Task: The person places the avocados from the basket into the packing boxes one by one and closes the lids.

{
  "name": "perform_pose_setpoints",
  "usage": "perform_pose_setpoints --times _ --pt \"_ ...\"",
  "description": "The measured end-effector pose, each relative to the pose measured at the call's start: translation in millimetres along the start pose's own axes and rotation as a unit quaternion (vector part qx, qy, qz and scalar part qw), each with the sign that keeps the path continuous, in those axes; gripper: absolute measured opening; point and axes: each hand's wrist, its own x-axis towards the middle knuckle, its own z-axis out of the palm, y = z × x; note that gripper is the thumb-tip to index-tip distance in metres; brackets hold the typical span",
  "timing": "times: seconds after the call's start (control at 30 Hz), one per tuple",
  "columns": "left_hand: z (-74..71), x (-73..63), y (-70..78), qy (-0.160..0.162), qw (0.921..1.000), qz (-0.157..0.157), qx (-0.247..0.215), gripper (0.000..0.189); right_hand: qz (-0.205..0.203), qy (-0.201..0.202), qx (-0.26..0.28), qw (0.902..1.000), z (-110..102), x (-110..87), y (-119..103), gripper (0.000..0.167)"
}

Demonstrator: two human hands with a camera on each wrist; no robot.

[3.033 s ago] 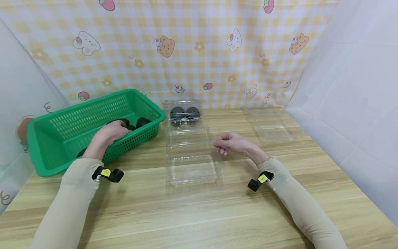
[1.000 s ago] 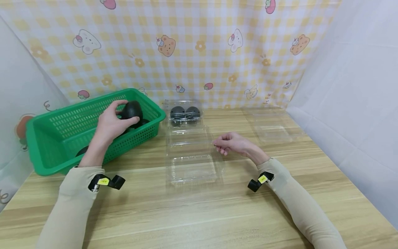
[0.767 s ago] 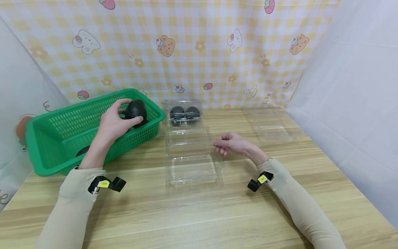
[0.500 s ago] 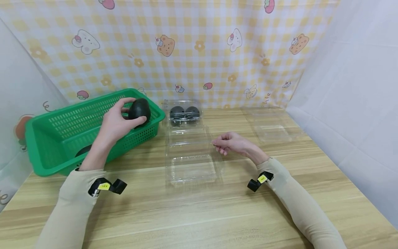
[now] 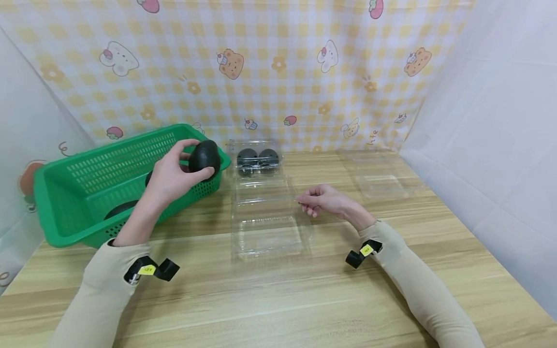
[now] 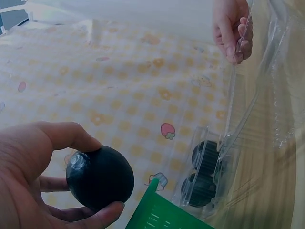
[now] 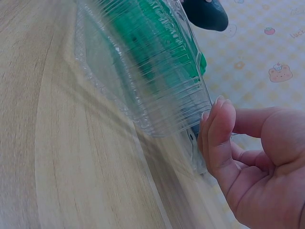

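My left hand [image 5: 171, 176] holds a dark, egg-shaped avocado [image 5: 204, 160] between thumb and fingers, above the right end of the green basket [image 5: 89, 237]. Seen from the left wrist, the avocado [image 6: 101, 177] is smooth, with a shiny patch at one end. More dark avocados [image 5: 120, 209] lie in the basket, partly covered by my left arm. At the centre of the table, a clear plastic clamshell box [image 5: 270, 252] stands open. My right hand [image 5: 324, 200] pinches its right edge; in the right wrist view the fingertips [image 7: 220, 107] meet at the rim.
Behind the open box stands another clear box [image 5: 256, 145] with two dark round avocados inside. Further clear plastic packaging [image 5: 383, 179] lies at the back right. A checked curtain [image 5: 278, 87] hangs along the table's back edge, with white cloth [image 5: 491, 145] at the right.
My left hand has come up out of the basket with an avocado and moved right, to the basket's right end. The right hand has stayed at the box edge.
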Motion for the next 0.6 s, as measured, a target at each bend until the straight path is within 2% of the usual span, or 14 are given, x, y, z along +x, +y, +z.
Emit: perform_pose_setpoints --times 0.27,0.6 --pt "5.1 -4.9 6.3 -0.011 0.9996 0.026 0.006 0.075 0.004 0.004 0.005 1.0000 -0.1 0.1 -0.5 0.034" --pt "11.7 -10.1 13.3 -0.045 0.9986 0.024 0.014 0.075 0.008 0.003 0.006 0.9999 0.5 0.1 -0.4 0.033"
